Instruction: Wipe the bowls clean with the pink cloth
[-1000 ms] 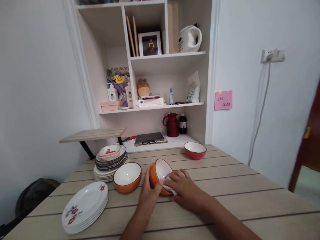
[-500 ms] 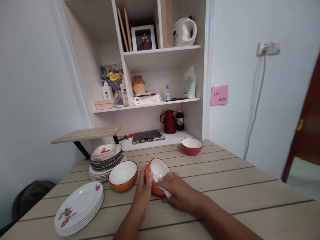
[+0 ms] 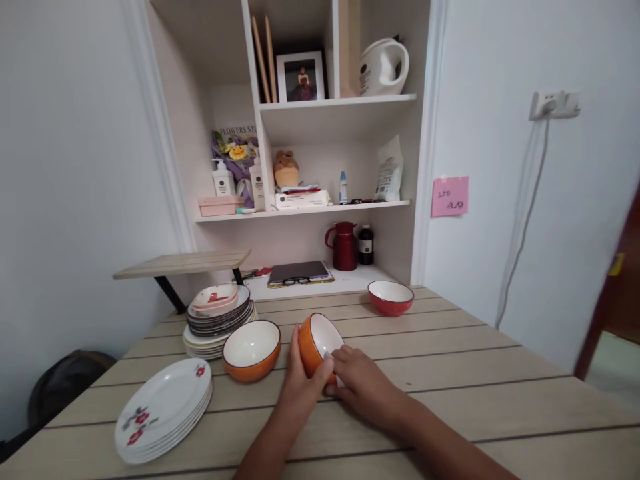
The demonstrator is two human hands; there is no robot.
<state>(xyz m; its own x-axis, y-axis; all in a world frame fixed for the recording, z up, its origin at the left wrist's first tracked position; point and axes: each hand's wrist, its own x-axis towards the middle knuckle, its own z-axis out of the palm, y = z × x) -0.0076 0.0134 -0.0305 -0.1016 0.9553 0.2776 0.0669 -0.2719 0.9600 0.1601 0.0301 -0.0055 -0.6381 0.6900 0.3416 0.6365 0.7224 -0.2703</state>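
An orange bowl with a white inside [image 3: 327,335] is tilted up on its side, its mouth turned to the right. My left hand [image 3: 305,377] grips it from the left, with the thumb near the front rim. My right hand [image 3: 363,383] is closed at the right of the bowl's rim, pinching a white tissue [image 3: 340,382] that mostly hides under the fingers. A second orange bowl [image 3: 251,350] stands upright just left of my left hand. Farther back on the right sits a red bowl [image 3: 391,298].
White oval plates with red flowers [image 3: 165,407] are stacked at the left front of the wooden table [image 3: 450,400]. Behind them rises a stack of mixed dishes [image 3: 220,320]. A small raised shelf [image 3: 180,263], a red jug [image 3: 345,247] and a closed laptop [image 3: 299,271] are at the back.
My left hand has shifted, its thumb now lower and nearer my right hand. The bowl has turned in my hands, and less of the tissue shows. The whole view has swung slightly left.
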